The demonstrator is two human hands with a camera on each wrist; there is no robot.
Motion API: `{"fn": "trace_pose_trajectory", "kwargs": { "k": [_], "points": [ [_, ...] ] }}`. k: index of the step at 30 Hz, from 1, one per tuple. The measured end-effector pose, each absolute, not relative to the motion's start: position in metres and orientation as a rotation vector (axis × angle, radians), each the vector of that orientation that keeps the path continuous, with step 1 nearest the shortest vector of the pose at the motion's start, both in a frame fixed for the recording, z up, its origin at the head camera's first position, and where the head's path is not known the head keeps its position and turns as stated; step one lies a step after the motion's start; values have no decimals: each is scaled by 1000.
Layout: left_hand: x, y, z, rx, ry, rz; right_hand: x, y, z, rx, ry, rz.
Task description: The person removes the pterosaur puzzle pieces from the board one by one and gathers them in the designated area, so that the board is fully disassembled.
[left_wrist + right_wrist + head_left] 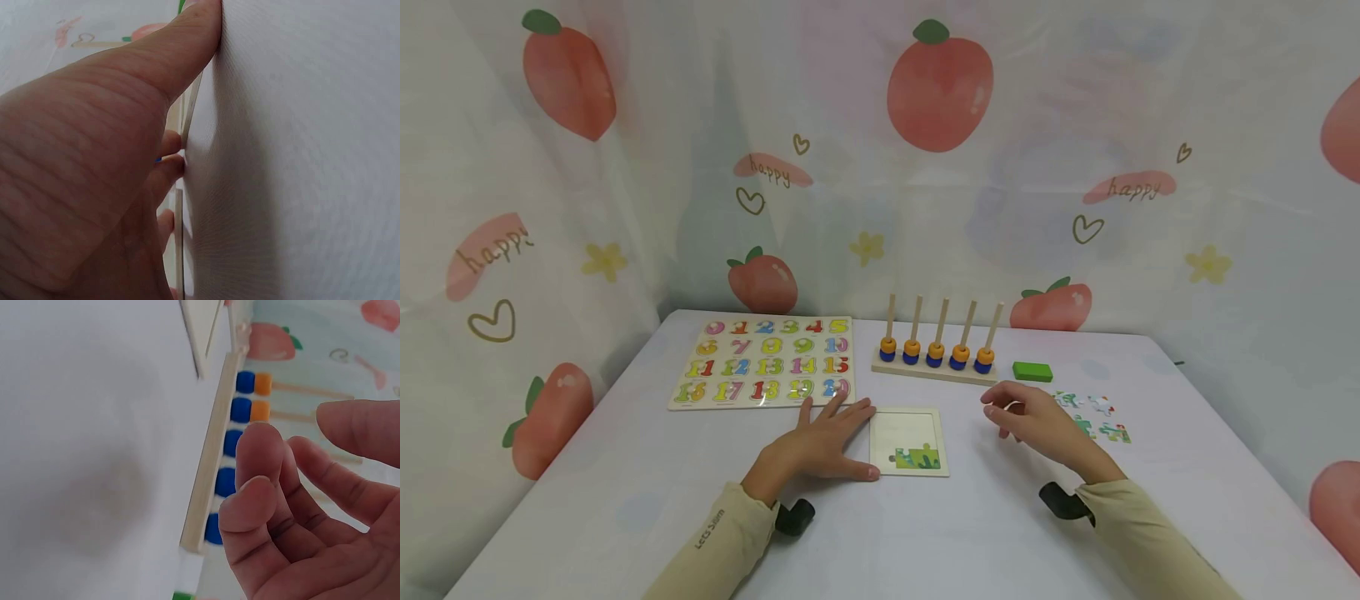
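My left hand lies with spread fingers at the left side of a small square puzzle tray, its thumb and a fingertip touching the tray's edge. Joined green puzzle pieces fill the tray's lower right part. In the left wrist view the left hand has its thumb stretched out along the tabletop. To the right of the tray, my right hand hovers over the table with loosely bent fingers. Seen from the right wrist, this hand holds nothing. Several loose puzzle pieces lie beyond it, partly hidden by the hand.
A wooden number board lies at the back left, near the left fingertips. Behind the tray stands a bead rack with upright pegs and blue and orange beads. A green block sits right of the rack. A fruit-printed curtain closes off the back.
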State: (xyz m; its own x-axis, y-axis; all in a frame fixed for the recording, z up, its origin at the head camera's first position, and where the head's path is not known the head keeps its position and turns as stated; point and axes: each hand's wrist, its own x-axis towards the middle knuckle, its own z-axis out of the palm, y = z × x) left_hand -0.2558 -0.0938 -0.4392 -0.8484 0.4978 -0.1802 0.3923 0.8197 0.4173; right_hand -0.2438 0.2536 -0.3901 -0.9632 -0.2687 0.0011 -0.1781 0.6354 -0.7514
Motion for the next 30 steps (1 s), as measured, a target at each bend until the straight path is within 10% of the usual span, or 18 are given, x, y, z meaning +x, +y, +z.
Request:
{"fn": "trace_pose_trajectory", "kwargs": {
  "k": [30],
  "points": [
    [-255, -92, -440, 666, 2740, 459, -242, 172, -415, -859, 2603, -1065]
  ]
}}
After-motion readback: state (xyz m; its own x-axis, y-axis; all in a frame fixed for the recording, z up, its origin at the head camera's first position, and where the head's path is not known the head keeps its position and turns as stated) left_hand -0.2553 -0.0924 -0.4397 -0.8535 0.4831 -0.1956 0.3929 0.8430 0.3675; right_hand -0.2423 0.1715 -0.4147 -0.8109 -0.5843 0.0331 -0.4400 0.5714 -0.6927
